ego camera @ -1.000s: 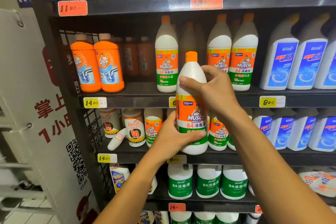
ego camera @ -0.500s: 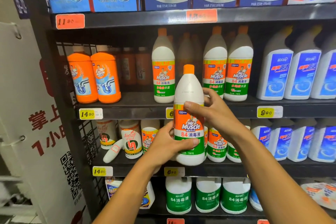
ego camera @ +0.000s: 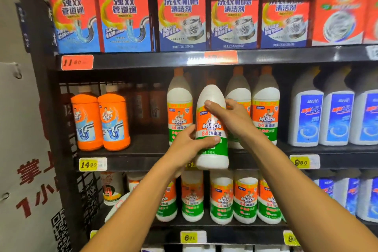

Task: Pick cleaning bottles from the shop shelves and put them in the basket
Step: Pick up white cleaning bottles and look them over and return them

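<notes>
I hold a white Mr Muscle 84 disinfectant bottle (ego camera: 212, 129) with an orange and green label upright in front of the middle shelf (ego camera: 143, 149). My left hand (ego camera: 190, 147) grips its lower body from the left. My right hand (ego camera: 231, 116) grips its upper body from the right, thumb across the shoulder. Its base hangs level with the shelf's front edge, between like bottles (ego camera: 179, 108) on that shelf. No basket is in view.
Two orange drain-cleaner bottles (ego camera: 100, 120) stand at the shelf's left, blue-labelled white bottles (ego camera: 321, 114) at its right. Boxes (ego camera: 180, 18) fill the shelf above. More white bottles (ego camera: 222, 200) line the shelf below. A white poster (ego camera: 22, 149) hangs left of the rack.
The view has tilted up, so the box shelf now fills the top. Both hands have lifted the bottle from in front of the lower shelf up to the middle shelf.
</notes>
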`<state>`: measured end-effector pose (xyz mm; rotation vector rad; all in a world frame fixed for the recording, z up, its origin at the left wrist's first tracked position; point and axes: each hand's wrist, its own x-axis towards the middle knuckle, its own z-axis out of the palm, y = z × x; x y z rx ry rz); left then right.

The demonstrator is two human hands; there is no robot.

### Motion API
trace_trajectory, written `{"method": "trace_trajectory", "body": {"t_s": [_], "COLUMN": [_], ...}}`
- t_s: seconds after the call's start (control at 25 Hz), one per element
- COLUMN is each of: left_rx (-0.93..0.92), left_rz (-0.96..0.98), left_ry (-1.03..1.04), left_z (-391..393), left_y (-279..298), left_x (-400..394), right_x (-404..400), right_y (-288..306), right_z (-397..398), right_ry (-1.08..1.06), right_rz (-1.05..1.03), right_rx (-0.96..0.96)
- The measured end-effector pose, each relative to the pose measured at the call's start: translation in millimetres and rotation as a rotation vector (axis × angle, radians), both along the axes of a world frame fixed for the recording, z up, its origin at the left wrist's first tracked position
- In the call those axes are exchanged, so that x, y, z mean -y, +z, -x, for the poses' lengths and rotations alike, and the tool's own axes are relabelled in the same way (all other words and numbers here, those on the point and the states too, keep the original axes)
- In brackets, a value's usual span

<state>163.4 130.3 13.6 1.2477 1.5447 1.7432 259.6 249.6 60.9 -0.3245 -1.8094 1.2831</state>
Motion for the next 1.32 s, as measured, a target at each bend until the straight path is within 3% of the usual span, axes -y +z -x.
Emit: {"method": "trace_trajectory", "body": {"t_s": [0.28,0.44,0.8,1.04,1.32], "left_rx": [-0.098,-0.204,-0.414,-0.556,-0.533], "left_rz": [0.055,0.062,0.081,0.044,0.012], "left_ry": [0.098,0.178,0.319,0.493,0.489], "left_z": [18,24,21,2,0], "left_y": [25,17,10,-8,-7], "left_x": [-30,-45,-58,-53,-53], "right_x": [-19,-22,-17,-17,-23], "right_y": [24,28,20,13,-9], "right_z": [13,11,20,24,23], "right_ry": [-0.117,-0.343,-0.484,-0.681,-0.569], "right_rz": [-0.181,-0.393,-0.466,-0.708,-0.683], "right_rx": [0.07,0.219,0.209,0.339,0.21]}}
